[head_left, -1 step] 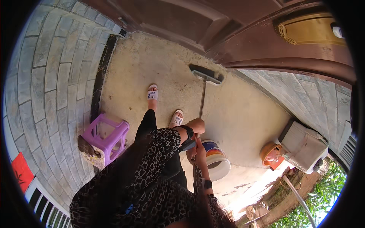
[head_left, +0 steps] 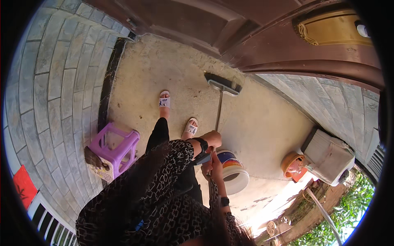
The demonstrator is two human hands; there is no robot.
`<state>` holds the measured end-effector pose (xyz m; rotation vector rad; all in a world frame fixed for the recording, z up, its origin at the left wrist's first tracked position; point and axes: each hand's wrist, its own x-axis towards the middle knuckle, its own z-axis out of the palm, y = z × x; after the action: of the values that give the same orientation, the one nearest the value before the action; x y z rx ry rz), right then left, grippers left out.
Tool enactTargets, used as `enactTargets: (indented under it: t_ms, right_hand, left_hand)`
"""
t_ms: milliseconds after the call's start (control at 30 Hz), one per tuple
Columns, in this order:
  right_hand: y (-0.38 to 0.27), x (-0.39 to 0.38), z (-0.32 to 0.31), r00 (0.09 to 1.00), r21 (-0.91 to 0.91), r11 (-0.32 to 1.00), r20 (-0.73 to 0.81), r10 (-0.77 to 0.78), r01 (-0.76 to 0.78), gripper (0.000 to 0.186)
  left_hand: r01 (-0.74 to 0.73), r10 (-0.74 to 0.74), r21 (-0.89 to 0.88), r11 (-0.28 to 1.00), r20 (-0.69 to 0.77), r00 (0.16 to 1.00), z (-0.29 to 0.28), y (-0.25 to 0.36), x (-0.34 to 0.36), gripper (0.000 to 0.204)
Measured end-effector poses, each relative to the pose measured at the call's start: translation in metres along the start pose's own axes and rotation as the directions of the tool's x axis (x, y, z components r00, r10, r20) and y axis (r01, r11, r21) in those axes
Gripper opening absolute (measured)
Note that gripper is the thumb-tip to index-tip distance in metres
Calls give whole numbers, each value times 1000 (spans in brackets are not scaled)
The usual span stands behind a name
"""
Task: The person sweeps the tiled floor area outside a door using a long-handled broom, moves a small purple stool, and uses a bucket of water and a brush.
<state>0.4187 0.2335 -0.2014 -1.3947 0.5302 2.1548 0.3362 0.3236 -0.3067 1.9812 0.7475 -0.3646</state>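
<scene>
Both my hands are wrapped round the metal pole of a broom [head_left: 219, 108]. My left hand [head_left: 212, 139] is the upper one, closed on the pole farther from me. Below it, my right hand [head_left: 213, 167] grips the pole nearer its end. At the far end, the wide grey broom head [head_left: 223, 85] with dark bristles rests on the concrete floor close to the brown door. Black bands circle both wrists. A white bucket [head_left: 234, 172] with a coloured printed band stands just right of my right hand.
A purple plastic stool [head_left: 115, 145] stands by the left tiled wall [head_left: 61, 94]. The brown door [head_left: 262, 45] spans the far side. A terracotta pot [head_left: 290, 163] and a pale box-like container [head_left: 330, 160] sit at the right. My sandalled feet [head_left: 189, 127] are left of the pole.
The broom head has shifted slightly toward me, and more of its dark bristles show. Both hands keep their hold on the pole.
</scene>
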Motion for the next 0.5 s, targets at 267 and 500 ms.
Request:
enactTargets:
  t_ms: [267, 500]
  right_hand:
    - [-23, -47, -13, 1000, -21, 999, 12, -28, 28, 31]
    - [-14, -10, -55, 994, 101, 995, 108, 11, -22, 31]
  left_hand:
    - [390, -583, -682, 619, -65, 810, -7, 55, 5, 36]
    - [144, -134, -101, 984, 98, 986, 27, 30, 45, 21]
